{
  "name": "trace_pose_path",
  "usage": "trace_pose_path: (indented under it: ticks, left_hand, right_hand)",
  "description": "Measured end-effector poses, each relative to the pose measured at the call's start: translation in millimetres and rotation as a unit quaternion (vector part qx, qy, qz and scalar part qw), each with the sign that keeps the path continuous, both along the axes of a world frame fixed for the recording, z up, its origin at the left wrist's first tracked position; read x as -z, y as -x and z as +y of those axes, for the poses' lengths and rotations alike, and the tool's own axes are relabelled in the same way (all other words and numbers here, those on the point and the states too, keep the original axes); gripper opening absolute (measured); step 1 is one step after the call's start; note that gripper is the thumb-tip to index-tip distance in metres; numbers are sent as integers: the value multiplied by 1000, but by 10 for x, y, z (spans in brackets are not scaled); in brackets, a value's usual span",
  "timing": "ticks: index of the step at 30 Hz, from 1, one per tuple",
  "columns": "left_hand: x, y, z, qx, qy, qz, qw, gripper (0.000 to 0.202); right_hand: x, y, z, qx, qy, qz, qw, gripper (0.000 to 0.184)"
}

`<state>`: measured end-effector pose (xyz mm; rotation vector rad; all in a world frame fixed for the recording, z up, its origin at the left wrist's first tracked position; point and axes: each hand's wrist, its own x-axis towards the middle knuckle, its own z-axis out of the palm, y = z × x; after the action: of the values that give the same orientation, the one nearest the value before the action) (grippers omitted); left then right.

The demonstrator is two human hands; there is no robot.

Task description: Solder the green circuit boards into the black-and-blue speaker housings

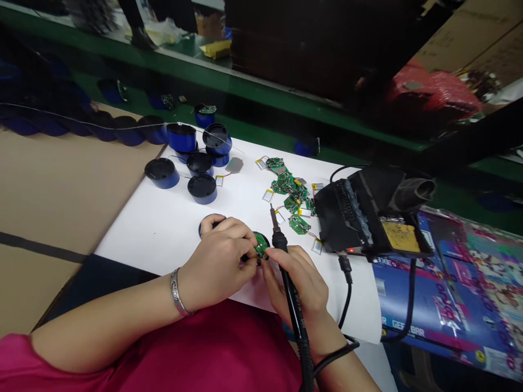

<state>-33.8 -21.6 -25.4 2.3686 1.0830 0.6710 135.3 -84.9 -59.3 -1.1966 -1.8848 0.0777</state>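
Observation:
A small green circuit board [260,245] is pinched at its left side by the fingers of my left hand [224,256], which are closed. My right hand [302,277] is closed around a soldering iron [291,291], its metal tip pointing up and away from the board. The thumb and forefinger of that hand also touch the board's right edge. A dark round part shows behind the board, mostly hidden. Under my left fingers is the rim of a blue-and-black round housing [201,228]; whether I grip it I cannot tell.
Several round blue housings [202,188] stand at the back left of the white sheet [134,234]. Green boards with small wired batteries [299,224] are piled beyond my hands. The black soldering station [343,212] with a yellow sponge [400,236] and cables is on the right.

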Motion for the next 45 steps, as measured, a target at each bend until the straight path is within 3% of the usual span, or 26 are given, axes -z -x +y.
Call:
trace_pose_path:
  ticks: [13, 20, 25, 27, 29, 32, 36, 40, 45]
  left_hand:
    - [-105, 102, -58, 6, 31, -20, 999, 19]
    - [-37, 100, -131, -39, 15, -20, 999, 17]
    - [-20, 81, -141, -61, 34, -12, 997, 17]
    - [-20, 75, -142, -62, 34, -14, 997, 17]
    - [-20, 67, -141, -63, 34, -15, 997, 18]
    - [-21, 54, -133, -71, 36, -10, 997, 18]
    - [-25, 44, -127, -74, 39, -11, 996, 19]
    - [-21, 34, -131, -79, 46, -16, 996, 18]
    - [-10, 16, -124, -81, 46, -15, 995, 17]
  right_hand:
    - [-114, 77, -143, 28, -2, 18, 999, 40]
    - [-17, 143, -212, 60, -3, 13, 998, 40]
    - [-54, 80, -229, 61, -22, 7, 998, 40]
    - [-94, 23, -252, 86, -20, 24, 996, 37]
    - [-147, -43, -275, 152, -13, 60, 987, 34]
    - [-256, -135, -278, 212, 17, 168, 963, 34]
    - [-406, -225, -225, 189, 56, 265, 944, 23]
    - [-461, -300, -182, 192, 69, 242, 949, 9]
    - [-478, -343, -168, 137, 117, 207, 962, 14]
